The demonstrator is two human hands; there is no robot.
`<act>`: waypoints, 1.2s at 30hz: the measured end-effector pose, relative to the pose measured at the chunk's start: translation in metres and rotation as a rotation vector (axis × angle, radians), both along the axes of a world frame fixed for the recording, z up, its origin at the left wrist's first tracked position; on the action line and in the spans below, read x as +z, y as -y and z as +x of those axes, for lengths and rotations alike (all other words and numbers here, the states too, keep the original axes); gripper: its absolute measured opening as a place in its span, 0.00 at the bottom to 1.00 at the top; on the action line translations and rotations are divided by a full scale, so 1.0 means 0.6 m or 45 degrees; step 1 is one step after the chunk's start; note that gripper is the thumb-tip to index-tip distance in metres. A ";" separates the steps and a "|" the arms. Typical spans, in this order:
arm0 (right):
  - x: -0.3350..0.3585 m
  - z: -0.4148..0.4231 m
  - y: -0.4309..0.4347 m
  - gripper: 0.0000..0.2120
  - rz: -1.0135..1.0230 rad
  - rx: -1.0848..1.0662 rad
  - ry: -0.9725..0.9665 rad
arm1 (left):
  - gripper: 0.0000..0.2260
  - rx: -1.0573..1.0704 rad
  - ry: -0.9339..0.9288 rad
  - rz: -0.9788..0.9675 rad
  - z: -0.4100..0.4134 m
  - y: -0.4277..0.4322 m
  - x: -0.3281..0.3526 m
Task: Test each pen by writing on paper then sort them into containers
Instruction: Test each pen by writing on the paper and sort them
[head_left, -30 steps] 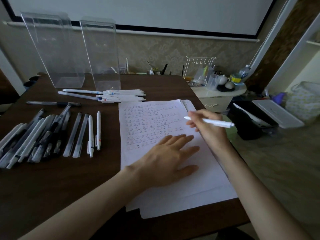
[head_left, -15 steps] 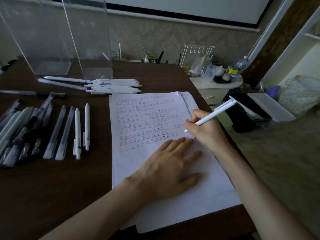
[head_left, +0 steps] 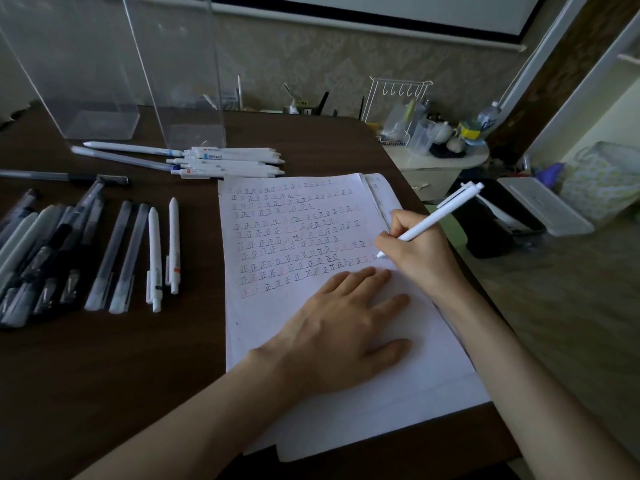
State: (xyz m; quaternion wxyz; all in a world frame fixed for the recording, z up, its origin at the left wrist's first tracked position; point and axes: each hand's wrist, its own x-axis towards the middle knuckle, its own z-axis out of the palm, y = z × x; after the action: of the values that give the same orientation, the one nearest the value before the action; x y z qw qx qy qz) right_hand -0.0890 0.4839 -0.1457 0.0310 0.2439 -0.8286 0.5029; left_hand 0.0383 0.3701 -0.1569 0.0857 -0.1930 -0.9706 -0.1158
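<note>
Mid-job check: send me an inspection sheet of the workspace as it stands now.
Surface: dark table, with the paper on its right part.
Job's things: pen tip at the paper, at the right end of a row of marks; two clear containers far left, nothing seen inside; white pens piled in front of them; dark pens in a row on the left.
Clutter: small items at the far edge, too small to tell.
Grippers: left hand flat on the paper; right hand grips the pen.
Cables: nothing seen.
Surroundings: cabinet with rack and bottle; tray; bag.
</note>
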 end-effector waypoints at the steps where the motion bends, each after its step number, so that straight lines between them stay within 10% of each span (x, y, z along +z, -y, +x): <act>1: 0.000 0.000 0.000 0.20 -0.013 -0.001 0.006 | 0.27 0.001 0.000 -0.002 0.000 0.000 -0.001; 27: 0.000 0.000 -0.001 0.17 -0.066 0.042 0.056 | 0.24 -0.033 -0.031 0.108 0.000 0.005 0.002; 32: 0.001 -0.004 0.000 0.11 -0.206 0.003 0.098 | 0.17 0.184 -0.034 0.547 0.000 0.010 0.016; 36: 0.005 0.004 -0.002 0.11 -0.133 0.152 0.111 | 0.30 0.231 0.194 0.846 0.004 0.016 0.029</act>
State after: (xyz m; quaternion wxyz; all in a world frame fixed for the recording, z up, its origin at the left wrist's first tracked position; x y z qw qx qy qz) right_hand -0.0864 0.4854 -0.1424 -0.0225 0.2689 -0.7859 0.5564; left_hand 0.0406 0.3602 -0.1393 0.0812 -0.0583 -0.8966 -0.4314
